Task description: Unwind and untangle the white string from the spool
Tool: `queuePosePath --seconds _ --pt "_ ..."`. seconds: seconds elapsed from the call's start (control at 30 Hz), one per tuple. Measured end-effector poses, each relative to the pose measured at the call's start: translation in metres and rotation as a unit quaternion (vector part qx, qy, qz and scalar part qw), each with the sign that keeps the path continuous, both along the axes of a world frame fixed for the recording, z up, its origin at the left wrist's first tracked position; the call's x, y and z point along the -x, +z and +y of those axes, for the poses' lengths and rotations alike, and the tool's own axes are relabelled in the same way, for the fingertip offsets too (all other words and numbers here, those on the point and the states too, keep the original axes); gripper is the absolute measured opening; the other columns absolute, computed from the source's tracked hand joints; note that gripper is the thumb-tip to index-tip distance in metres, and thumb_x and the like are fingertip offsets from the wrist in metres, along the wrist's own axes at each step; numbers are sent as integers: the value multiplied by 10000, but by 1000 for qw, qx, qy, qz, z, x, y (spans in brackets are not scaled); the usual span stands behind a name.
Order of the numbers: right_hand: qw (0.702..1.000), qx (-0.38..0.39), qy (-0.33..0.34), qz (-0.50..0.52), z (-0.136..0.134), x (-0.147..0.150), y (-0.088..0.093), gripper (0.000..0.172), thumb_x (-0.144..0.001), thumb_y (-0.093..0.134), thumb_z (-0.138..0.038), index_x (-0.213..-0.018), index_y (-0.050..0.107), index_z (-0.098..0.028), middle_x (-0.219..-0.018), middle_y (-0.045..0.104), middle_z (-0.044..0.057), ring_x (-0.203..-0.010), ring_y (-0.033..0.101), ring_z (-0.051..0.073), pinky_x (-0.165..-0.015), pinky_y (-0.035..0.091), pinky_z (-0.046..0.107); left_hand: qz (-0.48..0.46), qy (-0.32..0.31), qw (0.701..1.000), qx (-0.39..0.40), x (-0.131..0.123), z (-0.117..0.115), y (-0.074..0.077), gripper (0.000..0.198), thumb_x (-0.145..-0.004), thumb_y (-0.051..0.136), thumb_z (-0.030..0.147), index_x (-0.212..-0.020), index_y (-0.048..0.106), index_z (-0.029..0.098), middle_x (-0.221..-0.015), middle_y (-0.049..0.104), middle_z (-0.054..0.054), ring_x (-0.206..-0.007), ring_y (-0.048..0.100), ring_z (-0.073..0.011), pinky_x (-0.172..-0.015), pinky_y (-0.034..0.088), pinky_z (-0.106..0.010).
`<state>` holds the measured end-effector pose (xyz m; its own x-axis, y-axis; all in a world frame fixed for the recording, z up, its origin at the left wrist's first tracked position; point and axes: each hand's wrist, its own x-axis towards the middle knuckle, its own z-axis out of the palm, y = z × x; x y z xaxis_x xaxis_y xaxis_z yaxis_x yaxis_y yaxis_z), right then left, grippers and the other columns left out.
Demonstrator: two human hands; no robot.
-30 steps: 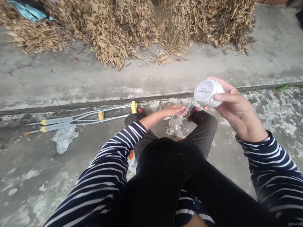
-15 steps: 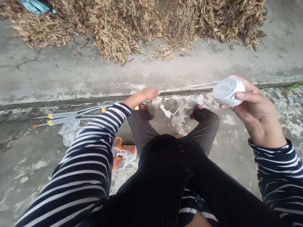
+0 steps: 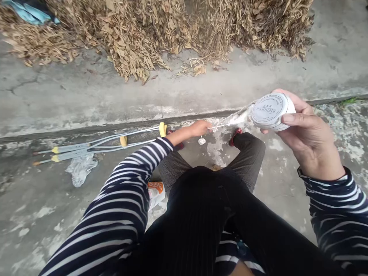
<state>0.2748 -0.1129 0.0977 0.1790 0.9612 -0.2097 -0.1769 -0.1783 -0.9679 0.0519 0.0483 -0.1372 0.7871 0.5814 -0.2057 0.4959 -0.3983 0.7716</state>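
Note:
My right hand (image 3: 309, 134), thumb in front and fingers behind, grips a flat round white container (image 3: 271, 110) with printed lettering on its face. A strip of clear plastic wrap (image 3: 240, 116) stretches from the container's left side to my left hand (image 3: 200, 128), whose fingers are pinched on its end. Below those fingers dangles a small round whitish piece (image 3: 202, 141); I cannot make out what it is. Both hands are held up in front of me, well apart, above the concrete ground.
A pair of grey crutches (image 3: 94, 143) with yellow pads lies at left, beside a crumpled clear plastic bag (image 3: 82, 168). A white and orange bag (image 3: 156, 193) stands by my leg. Dry leaves (image 3: 138, 38) are heaped on the raised concrete ledge (image 3: 115, 99), with blue cloth (image 3: 33, 14) at far left.
My left hand has moved right and now holds the plastic wrap, pulled taut from the container. The white scrap with a string seen between my feet no longer shows there. My right hand keeps its grip.

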Motion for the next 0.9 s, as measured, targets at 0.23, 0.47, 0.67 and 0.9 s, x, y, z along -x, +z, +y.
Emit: queuePosePath --seconds 0.23,0.47,0.67,0.9 --pt "998 -9 50 -41 13 9 -6 435 -662 881 -267 -1072 747 -318 -1060 703 23 -870 701 230 -617 625 355 -71 255 964 -14 18 118 41 305 -947 461 56 -993 758 100 -908 752 -71 -714 643 -108 -779 557 -249" --pt "1000 -12 15 13 15 4 0 489 -547 870 -158 -1016 764 -246 -889 683 8 -688 664 185 -473 561 304 -137 77 981 112 -63 52 39 215 -945 544 50 -929 750 110 -878 761 -70 -782 693 -120 -818 586 -279" --pt "1000 -5 8 24 14 -8 -8 482 -543 884 -158 -1003 766 -234 -878 682 7 -674 664 179 -466 559 298 -14 128 968 214 36 39 30 211 -895 562 16 -837 736 122 -745 747 -64 -690 701 -147 -781 611 -364" --pt "998 5 62 17 23 1 -14 485 -591 924 -223 -1047 774 -286 -972 722 19 -737 671 180 -538 608 310 -165 307 936 58 33 126 97 237 -954 508 28 -951 720 136 -888 726 -62 -810 696 -131 -876 596 -348"
